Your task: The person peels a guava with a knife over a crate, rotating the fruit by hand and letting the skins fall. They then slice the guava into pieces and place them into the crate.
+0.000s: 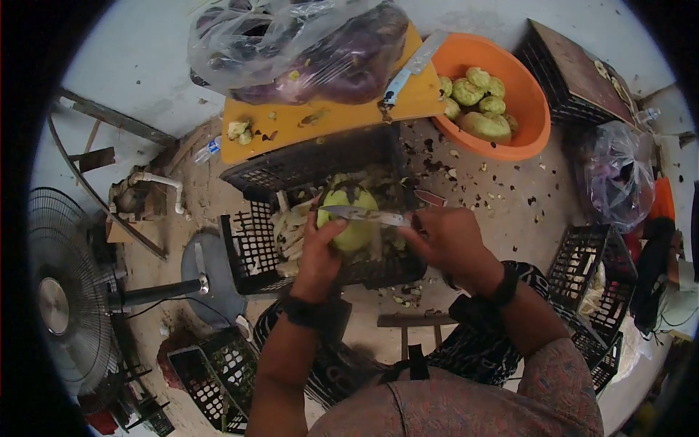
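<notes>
My left hand (318,251) is wrapped round the side of a round, pale green, mostly peeled vegetable (353,237), which looks like an eggplant with dark skin left near its top. In my right hand (453,239) is a knife (357,212), gripped by its handle. Its blade points left and lies across the upper part of the vegetable. Both hands are above a black plastic crate (251,247) holding pale peelings (291,229). Blur covers part of the crate's contents.
Behind the crate, a yellow board (291,135) bears bagged purple eggplants (335,69) and a cleaver (416,67). An orange tub (535,109) holds several peeled green vegetables (467,92). Scraps litter the floor. A fan (54,306) stands left; a black crate (582,262) sits right.
</notes>
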{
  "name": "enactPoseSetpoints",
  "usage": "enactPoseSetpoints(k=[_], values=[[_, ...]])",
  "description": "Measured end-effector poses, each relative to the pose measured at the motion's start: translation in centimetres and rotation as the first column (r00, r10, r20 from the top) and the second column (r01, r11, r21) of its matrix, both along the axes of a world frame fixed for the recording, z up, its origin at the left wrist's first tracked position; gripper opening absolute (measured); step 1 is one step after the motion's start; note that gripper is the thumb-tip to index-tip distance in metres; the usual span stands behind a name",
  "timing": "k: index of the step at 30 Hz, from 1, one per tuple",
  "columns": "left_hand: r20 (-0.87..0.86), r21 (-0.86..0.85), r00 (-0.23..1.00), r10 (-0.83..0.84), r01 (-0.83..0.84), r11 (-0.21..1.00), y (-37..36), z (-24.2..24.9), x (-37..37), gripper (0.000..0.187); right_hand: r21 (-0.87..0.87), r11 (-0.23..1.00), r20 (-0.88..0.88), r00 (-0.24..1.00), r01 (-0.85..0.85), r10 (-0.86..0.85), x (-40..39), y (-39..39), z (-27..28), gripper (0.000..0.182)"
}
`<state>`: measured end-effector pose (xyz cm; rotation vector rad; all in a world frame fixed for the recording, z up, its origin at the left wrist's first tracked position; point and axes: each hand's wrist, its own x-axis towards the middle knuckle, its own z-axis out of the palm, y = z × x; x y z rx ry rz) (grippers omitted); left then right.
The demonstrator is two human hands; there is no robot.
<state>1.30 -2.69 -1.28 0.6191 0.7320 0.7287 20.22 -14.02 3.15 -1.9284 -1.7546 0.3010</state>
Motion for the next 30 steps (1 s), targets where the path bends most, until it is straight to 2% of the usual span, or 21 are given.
enactPoseSetpoints(k=[7,9,15,19,22,25,30], values=[[0.071,-0.032,0.997,-0.043,0.046,0.998,-0.2,0.0,-0.2,0.061,-0.014,1.000,0.036,0.999,0.005,-0.004,-1.4,1.1,-0.5,0.028],[0.048,-0.038,0.998,-0.041,0.043,0.998,-0.4,0.4,-0.3,0.059,0.064,0.998,-0.027,1.000,0.011,-0.010,-1.8,1.4,-1.1,0.027],[0.053,-0.046,0.997,-0.055,0.058,0.997,-0.5,0.1,-0.4,0.055,0.189,0.982,0.020,1.000,0.010,-0.014,-2.4,2.2,-1.8,0.026],[0.058,-0.073,0.997,-0.057,0.061,0.995,-0.2,0.0,-0.7,0.054,0.191,0.982,0.037,0.999,-0.010,0.003,-2.5,2.5,-1.8,0.025],[0.089,-0.075,0.995,-0.035,0.042,0.996,-0.1,-0.5,-0.8,0.050,0.124,0.992,0.040,0.999,-0.013,0.008,-2.0,2.1,-1.6,0.025],[0.112,-0.133,0.994,-0.010,0.025,0.991,0.3,-0.8,-1.1,0.047,0.107,0.994,0.044,0.999,-0.027,0.023,-1.4,1.8,-1.3,0.033],[0.112,-0.093,0.994,0.005,0.006,0.996,0.5,-0.5,-1.1,0.047,0.126,0.992,0.048,0.999,-0.021,0.015,-0.9,1.6,-1.3,0.032]])
